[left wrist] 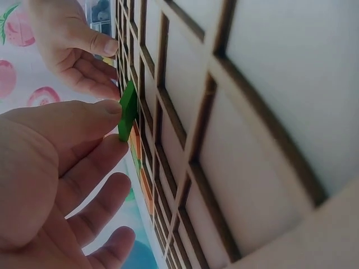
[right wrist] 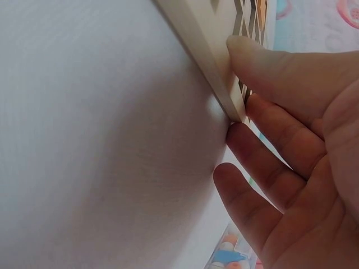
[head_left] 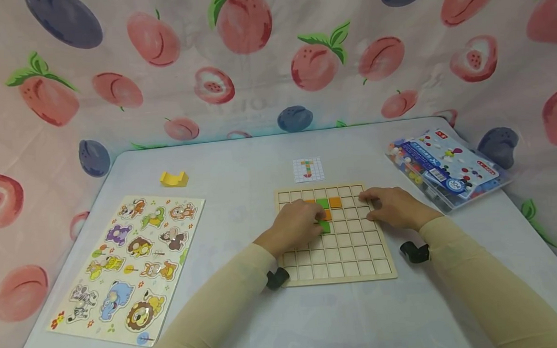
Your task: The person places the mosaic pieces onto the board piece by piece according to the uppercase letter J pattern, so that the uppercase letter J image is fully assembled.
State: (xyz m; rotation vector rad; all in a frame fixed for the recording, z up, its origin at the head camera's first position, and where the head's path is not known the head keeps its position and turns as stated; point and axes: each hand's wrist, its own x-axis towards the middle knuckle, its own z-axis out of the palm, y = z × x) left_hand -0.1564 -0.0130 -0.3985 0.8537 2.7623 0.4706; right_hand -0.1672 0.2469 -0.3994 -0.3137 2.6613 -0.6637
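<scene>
A pale wooden grid board (head_left: 358,254) lies on the table, with several green and orange square tiles (head_left: 335,202) in its upper cells. My left hand (head_left: 297,225) is over the board's left half. Between thumb and index finger it pinches a green tile (left wrist: 128,112), tilted on edge against the grid strips; its other fingers are spread loosely. At the board's right edge rests my right hand (head_left: 398,207). Its thumb (right wrist: 247,56) lies on the wooden rim, and the other fingers, slightly bent, are right at the edge.
Behind the board lies a small pattern card (head_left: 309,170) with a coloured figure on a grid. An animal peg puzzle (head_left: 164,253) is at left, a yellow curved block (head_left: 174,179) beyond it. A clear plastic box (head_left: 448,167) of colourful pieces sits at the right.
</scene>
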